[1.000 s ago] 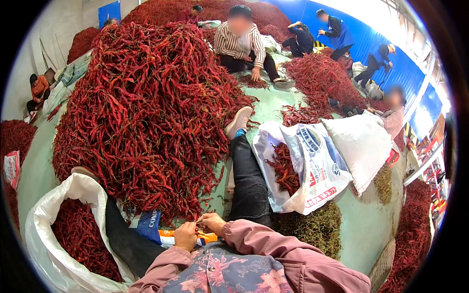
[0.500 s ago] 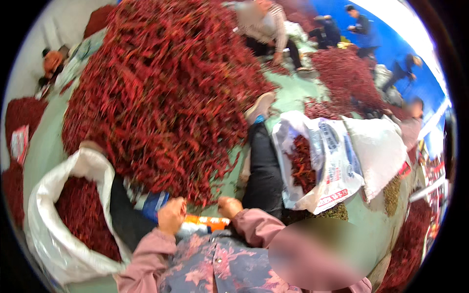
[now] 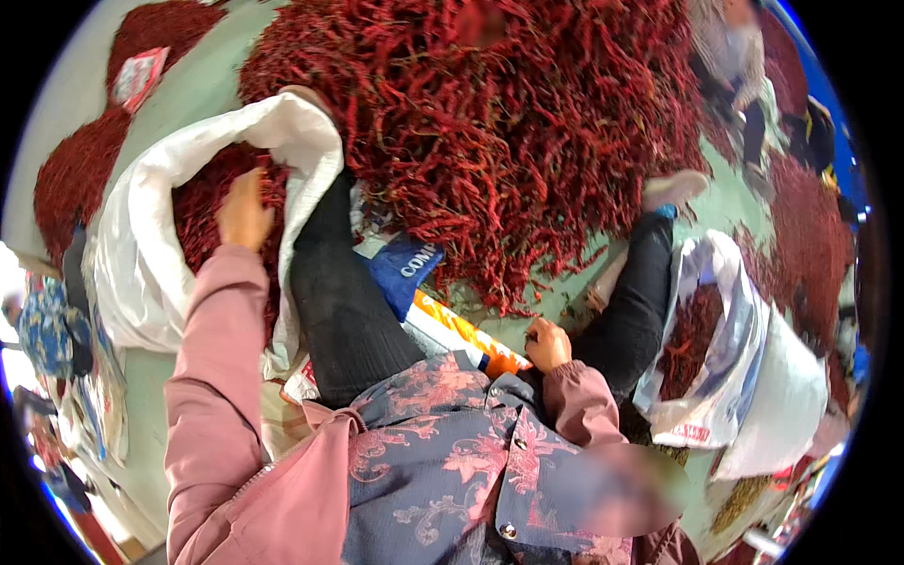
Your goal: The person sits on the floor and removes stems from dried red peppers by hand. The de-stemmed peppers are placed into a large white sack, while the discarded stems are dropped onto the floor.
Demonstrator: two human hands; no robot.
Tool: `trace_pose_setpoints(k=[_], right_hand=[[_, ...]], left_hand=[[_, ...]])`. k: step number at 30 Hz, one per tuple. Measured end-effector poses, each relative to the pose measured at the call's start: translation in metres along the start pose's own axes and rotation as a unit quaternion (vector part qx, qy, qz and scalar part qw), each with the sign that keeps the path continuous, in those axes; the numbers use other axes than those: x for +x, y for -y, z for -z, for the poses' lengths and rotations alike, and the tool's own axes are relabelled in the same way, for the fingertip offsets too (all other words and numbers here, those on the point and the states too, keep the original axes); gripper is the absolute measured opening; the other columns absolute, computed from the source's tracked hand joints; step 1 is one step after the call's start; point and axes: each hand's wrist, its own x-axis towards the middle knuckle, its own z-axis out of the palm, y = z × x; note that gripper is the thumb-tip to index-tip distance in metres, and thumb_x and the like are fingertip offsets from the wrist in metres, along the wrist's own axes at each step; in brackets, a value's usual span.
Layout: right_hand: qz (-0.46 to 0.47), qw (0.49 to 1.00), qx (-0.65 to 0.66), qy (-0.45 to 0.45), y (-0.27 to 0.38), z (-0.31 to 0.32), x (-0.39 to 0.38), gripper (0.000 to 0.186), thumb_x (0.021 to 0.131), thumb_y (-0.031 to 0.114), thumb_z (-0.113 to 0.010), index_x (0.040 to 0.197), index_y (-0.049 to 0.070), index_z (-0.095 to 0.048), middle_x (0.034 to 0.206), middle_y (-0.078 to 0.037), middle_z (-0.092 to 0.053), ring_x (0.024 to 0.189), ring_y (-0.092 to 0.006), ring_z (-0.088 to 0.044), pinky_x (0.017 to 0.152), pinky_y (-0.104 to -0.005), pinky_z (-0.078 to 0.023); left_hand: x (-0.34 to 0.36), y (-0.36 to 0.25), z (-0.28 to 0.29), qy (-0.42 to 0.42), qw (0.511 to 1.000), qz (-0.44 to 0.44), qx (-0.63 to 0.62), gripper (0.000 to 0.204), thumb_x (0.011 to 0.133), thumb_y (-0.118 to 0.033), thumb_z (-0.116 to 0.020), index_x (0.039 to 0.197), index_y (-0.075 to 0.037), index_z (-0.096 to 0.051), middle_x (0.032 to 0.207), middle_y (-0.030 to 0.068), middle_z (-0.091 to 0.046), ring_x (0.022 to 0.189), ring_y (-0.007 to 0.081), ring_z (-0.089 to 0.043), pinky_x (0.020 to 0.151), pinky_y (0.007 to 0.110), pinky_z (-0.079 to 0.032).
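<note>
Inside the rim of a white woven sack (image 3: 141, 273), my left hand (image 3: 245, 209) reaches onto dried red chilies (image 3: 202, 207), fingers stretched out and a little blurred. My right hand (image 3: 548, 344) is closed near my lap, above an orange-and-white bag (image 3: 457, 325); whatever its fingers hold is too small to make out. A blue bag piece (image 3: 391, 273) lies between my legs. Beyond them rises a large heap of red chilies (image 3: 471, 132).
Another open sack with chilies (image 3: 692, 419) lies beside my right leg (image 3: 621, 330), a full white sack (image 3: 777, 405) against it. More chili piles (image 3: 80, 179) lie at left and right on the green floor (image 3: 207, 80). A person (image 3: 739, 56) is at the upper right.
My view has tilted down and swung leftward. My left hand has left my right hand and moved out into the sack on the left. My right hand remains closed near my lap.
</note>
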Motion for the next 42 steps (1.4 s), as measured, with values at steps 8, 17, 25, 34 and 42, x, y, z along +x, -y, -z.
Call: trace_pose_setpoints(k=[8,17,25,34,42], right_hand=[[-0.057,0.997,-0.050,0.028,0.000,-0.002,0.012,0.018,0.067,0.011,-0.056,0.085,0.010,-0.060,0.084,-0.015,-0.059,0.079,-0.0335,-0.060,0.068,-0.0437,-0.048],[-0.142,0.987,0.066,0.046,0.031,-0.007,0.057,0.029,0.069,0.016,-0.060,0.093,0.003,-0.052,0.087,-0.019,-0.061,0.085,-0.0363,-0.058,0.072,-0.0432,-0.046],[-0.133,0.989,0.055,0.039,0.020,-0.023,0.068,0.029,0.068,0.018,-0.059,0.091,0.002,-0.053,0.086,-0.019,-0.061,0.086,-0.0373,-0.058,0.072,-0.0450,-0.046],[-0.167,0.973,0.155,0.027,0.016,-0.020,0.077,0.021,0.067,0.017,-0.057,0.083,0.004,-0.062,0.075,-0.019,-0.062,0.077,-0.0342,-0.061,0.068,-0.0422,-0.047],[-0.006,0.988,0.125,0.087,0.025,0.013,0.021,0.021,0.064,0.014,-0.059,0.083,0.006,-0.063,0.083,-0.019,-0.058,0.079,-0.0356,-0.058,0.068,-0.0435,-0.047]], left_hand=[[-0.039,-0.036,-0.026,0.108,0.990,-0.058,-0.067,0.041,0.072,-0.007,-0.060,0.112,-0.005,-0.054,0.123,0.0127,-0.047,0.115,0.0317,-0.042,0.098,0.039,-0.034],[-0.064,-0.201,-0.053,0.202,0.866,-0.101,-0.446,0.021,0.072,-0.001,-0.060,0.093,0.001,-0.059,0.096,0.0130,-0.060,0.092,0.0254,-0.057,0.084,0.031,-0.044],[-0.112,-0.273,-0.099,0.345,0.775,0.029,-0.529,0.017,0.075,-0.005,-0.061,0.091,0.002,-0.061,0.085,0.0089,-0.061,0.073,0.0146,-0.059,0.066,0.025,-0.047],[-0.117,-0.283,-0.122,0.414,0.689,0.167,-0.571,0.013,0.081,-0.006,-0.058,0.091,0.001,-0.061,0.074,-0.0005,-0.056,0.063,0.0049,-0.050,0.058,0.020,-0.043],[-0.102,-0.308,-0.115,0.407,0.653,0.183,-0.612,0.011,0.080,-0.011,-0.063,0.085,-0.001,-0.063,0.070,-0.0036,-0.056,0.060,0.0028,-0.045,0.052,0.018,-0.037]])
